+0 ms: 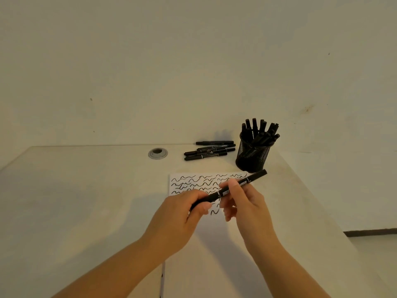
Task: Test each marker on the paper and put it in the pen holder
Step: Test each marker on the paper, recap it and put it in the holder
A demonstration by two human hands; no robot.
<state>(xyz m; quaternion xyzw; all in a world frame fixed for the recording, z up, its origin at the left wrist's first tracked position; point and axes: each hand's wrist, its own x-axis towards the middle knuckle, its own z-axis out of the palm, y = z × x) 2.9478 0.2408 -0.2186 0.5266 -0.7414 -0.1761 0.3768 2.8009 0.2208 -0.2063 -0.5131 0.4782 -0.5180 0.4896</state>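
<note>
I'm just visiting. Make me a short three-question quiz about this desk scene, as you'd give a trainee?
1. True or false: both hands hold one marker above the paper.
2. Where do the loose markers lie: A) left of the pen holder, B) on the paper, C) inside the holder?
3. Fill in: the paper bears wavy black ____.

Key: 1 true: the left hand grips one end and the right hand pinches the middle. 2 A. 3 lines.

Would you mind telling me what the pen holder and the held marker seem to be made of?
The pen holder looks like black metal mesh: a fine see-through grid shows in its wall. The marker seems to be matte black plastic, smooth with white print, though the material is not certain.
</note>
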